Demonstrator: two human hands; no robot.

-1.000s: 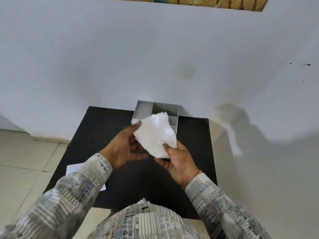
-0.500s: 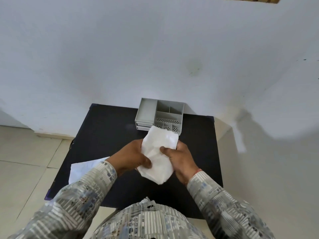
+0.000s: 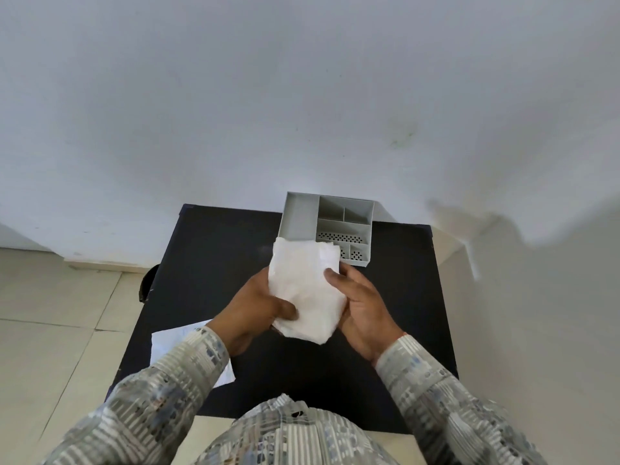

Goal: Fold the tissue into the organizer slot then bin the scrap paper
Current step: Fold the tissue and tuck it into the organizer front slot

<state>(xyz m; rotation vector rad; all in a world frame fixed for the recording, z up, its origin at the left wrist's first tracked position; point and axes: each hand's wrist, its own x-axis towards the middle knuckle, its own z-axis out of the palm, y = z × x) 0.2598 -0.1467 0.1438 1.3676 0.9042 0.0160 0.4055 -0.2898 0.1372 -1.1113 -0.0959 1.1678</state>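
Observation:
A white tissue (image 3: 307, 290), folded into a tall oblong, is held above the black table (image 3: 208, 263). My left hand (image 3: 255, 310) pinches its lower left edge with the thumb on top. My right hand (image 3: 360, 305) grips its right side, thumb on the front. Behind the tissue stands a grey organizer (image 3: 330, 226) with several compartments, against the wall; the tissue's top edge covers its front left corner. A white scrap paper (image 3: 174, 344) lies on the table's near left, partly under my left sleeve.
The white wall (image 3: 302, 95) rises right behind the table. Tiled floor (image 3: 50, 330) lies to the left. A dark round object (image 3: 146, 286) peeks out at the table's left edge; what it is cannot be told.
The tissue went from a loose open sheet held high to a narrower folded oblong, lower and nearer me. Both hands closed in on its sides.

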